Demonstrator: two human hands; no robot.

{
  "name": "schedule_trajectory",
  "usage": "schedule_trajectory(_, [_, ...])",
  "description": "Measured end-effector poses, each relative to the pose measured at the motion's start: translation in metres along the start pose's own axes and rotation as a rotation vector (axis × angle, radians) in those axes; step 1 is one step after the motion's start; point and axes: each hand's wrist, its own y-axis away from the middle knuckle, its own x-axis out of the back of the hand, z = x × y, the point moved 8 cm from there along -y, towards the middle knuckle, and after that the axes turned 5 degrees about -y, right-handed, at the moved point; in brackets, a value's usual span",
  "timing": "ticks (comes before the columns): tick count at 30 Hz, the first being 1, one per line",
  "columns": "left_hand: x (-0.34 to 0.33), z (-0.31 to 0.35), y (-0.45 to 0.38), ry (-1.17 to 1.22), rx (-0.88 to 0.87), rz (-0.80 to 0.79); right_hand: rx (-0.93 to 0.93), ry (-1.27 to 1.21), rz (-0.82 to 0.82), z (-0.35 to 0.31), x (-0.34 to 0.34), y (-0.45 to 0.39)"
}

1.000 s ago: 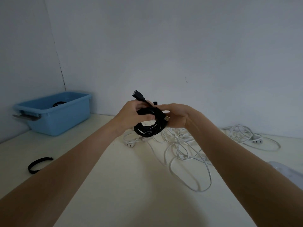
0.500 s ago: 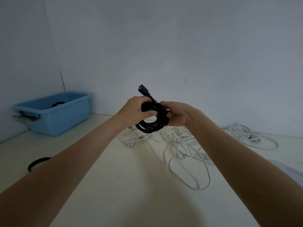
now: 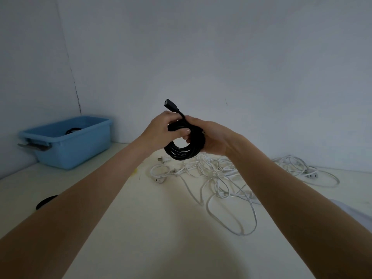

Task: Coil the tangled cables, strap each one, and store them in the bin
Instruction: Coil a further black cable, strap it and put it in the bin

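Both hands are curled around a coiled black cable (image 3: 184, 151) held in the air above the table (image 3: 141, 228): the left hand (image 3: 164, 127) grips its upper loops, the right hand (image 3: 213, 137) cups its far side. One connector (image 3: 170, 104) sticks up above the fingers. Tangled white cables (image 3: 217, 178) lie below; the blue bin (image 3: 66, 141) stands far left.

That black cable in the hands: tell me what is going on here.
A person holds a coiled black cable above the table, left hand and right hand both gripping it. One connector end sticks up. White cables lie tangled beneath. A blue bin sits at the left with something dark inside.
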Motion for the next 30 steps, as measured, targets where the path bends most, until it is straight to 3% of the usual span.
schedule_trajectory(4, [-0.006,-0.001,0.002,0.24,0.05,-0.092,0.02,0.02,0.009,0.001,0.002,0.001])
schedule_trajectory(10, [-0.004,-0.017,0.003,0.252,0.17,-0.072,-0.03,0.101,-0.049,0.004,0.006,0.006])
schedule_trajectory(14, [-0.001,-0.029,0.005,0.294,0.251,-0.02,0.094,-0.012,-0.023,-0.01,0.004,0.005])
schedule_trajectory(21, [0.009,-0.044,0.004,0.245,0.285,-0.028,0.303,0.046,0.096,-0.025,-0.011,-0.011])
schedule_trajectory(26, [0.037,-0.07,0.001,0.279,0.286,0.057,0.39,0.094,0.076,-0.037,-0.036,-0.042])
schedule_trajectory(30, [0.087,-0.113,-0.004,0.49,0.36,0.258,0.329,-0.035,-0.046,-0.038,-0.075,-0.09])
